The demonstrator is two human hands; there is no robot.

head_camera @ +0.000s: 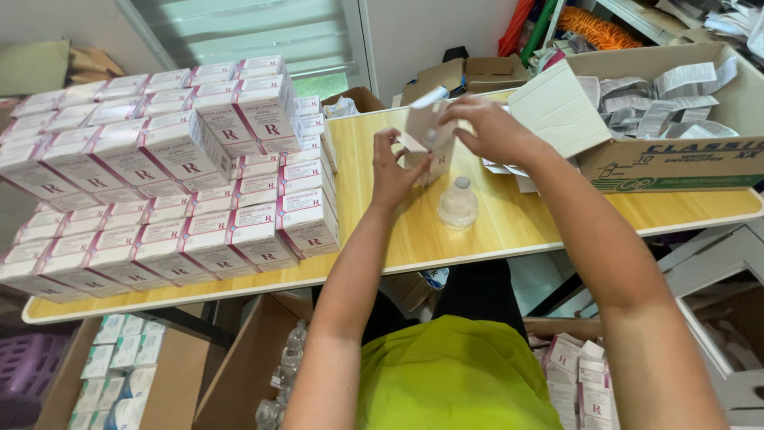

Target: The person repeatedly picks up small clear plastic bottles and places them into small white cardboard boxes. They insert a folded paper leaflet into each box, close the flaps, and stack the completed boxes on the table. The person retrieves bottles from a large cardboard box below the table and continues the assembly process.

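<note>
Both hands are up over the wooden table (493, 227), and together they hold a small white carton (426, 131). The left hand (394, 171) pinches the low side of the carton with bent fingers. The right hand (489, 127) grips the top of it, where a flap sticks up. Just below the carton, a small clear bottle (458, 205) with a white cap stands upright on the table. To the left, lots of white and pink boxes (159, 183) sit piled in neat rows. To the right, a big open cardboard box (676, 159) is full of folded paper sheets (660, 103). More clear bottles (282, 374) sit in a box under the table.
</note>
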